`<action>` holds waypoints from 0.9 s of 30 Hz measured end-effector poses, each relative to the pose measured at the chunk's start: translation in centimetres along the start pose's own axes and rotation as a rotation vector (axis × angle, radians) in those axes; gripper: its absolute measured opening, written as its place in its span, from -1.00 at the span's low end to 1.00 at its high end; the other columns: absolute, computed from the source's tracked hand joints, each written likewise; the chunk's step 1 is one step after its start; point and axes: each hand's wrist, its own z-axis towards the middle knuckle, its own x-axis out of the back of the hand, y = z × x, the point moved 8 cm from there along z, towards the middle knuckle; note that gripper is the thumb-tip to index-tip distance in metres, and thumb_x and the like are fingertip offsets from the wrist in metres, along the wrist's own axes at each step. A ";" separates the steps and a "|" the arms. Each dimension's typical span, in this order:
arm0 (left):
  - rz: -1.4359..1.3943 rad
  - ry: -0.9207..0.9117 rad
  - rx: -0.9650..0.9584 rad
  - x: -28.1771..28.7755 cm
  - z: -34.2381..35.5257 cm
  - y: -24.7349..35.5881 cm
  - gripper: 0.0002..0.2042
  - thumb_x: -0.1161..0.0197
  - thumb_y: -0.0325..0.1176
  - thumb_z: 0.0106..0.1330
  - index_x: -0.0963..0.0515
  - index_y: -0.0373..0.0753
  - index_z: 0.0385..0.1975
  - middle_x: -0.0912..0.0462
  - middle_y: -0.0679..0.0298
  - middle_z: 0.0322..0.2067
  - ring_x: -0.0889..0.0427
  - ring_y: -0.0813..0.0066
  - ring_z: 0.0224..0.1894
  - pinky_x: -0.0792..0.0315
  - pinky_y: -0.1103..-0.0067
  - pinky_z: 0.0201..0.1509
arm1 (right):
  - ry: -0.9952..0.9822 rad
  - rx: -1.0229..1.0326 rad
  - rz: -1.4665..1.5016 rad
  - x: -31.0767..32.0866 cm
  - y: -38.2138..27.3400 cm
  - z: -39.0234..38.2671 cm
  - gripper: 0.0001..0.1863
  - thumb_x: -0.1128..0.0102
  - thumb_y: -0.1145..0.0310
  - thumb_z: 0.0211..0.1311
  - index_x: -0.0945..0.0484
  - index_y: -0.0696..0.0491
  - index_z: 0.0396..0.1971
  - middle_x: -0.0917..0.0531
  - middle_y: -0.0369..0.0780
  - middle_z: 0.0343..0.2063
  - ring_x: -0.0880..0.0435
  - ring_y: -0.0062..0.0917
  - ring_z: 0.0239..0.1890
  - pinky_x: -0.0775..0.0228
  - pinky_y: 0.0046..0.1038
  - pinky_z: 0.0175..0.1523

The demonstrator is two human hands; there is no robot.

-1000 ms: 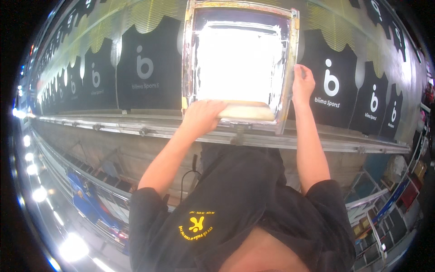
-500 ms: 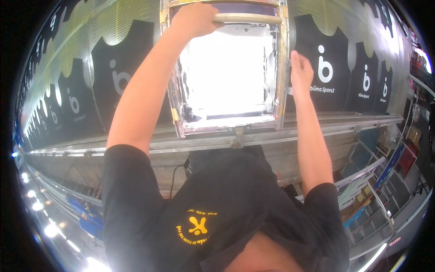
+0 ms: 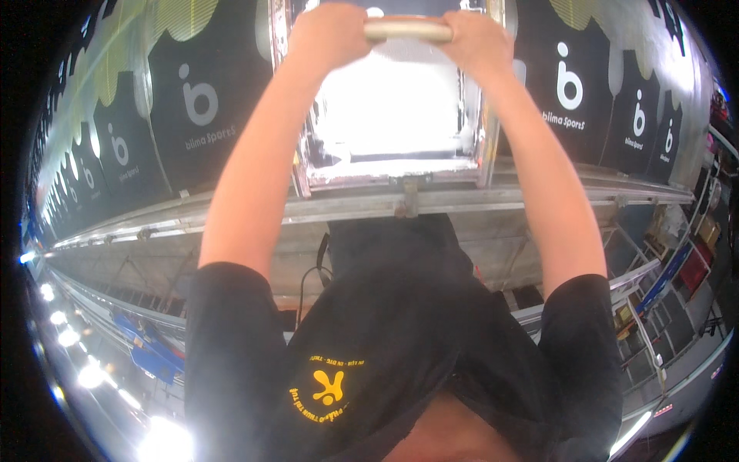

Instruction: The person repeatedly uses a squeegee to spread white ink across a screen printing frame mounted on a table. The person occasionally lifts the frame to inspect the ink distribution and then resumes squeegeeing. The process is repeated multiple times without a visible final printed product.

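Both of my arms reach forward over a rectangular screen-printing frame (image 3: 488,150). My left hand (image 3: 329,35) is wrapped round the left end of a squeegee (image 3: 408,29) with a pale wooden handle, and my right hand (image 3: 480,45) grips its right end. The squeegee lies crosswise near the far part of the screen. Bright white ink (image 3: 392,108) covers the mesh on the near side of it, with smeared edges along the frame. My fingers partly hide the handle's ends.
Black fabric pieces with white printed logos lie in a row on the long table, one left (image 3: 196,100) and one right (image 3: 566,92) of the frame. A metal rail (image 3: 346,208) runs along the near edge, with a clamp (image 3: 409,199) below the frame. Shelving stands at lower right.
My right hand has left the frame's right side and taken hold of the squeegee beside my left hand. The view has shifted, so frame and table sit higher in it.
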 end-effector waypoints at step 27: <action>0.045 -0.016 0.007 5.4 8.7 -2.5 -0.40 -0.42 0.31 0.22 -0.82 -0.24 -0.33 -0.81 0.07 -0.42 -0.82 0.02 -0.26 -0.69 0.21 -0.13 | -0.045 -0.117 -0.008 3.8 2.0 9.2 -0.59 -0.49 -0.22 0.18 -0.82 -0.19 -0.23 -0.80 -0.34 -0.35 -0.79 -0.37 -0.18 -0.56 -0.25 -0.02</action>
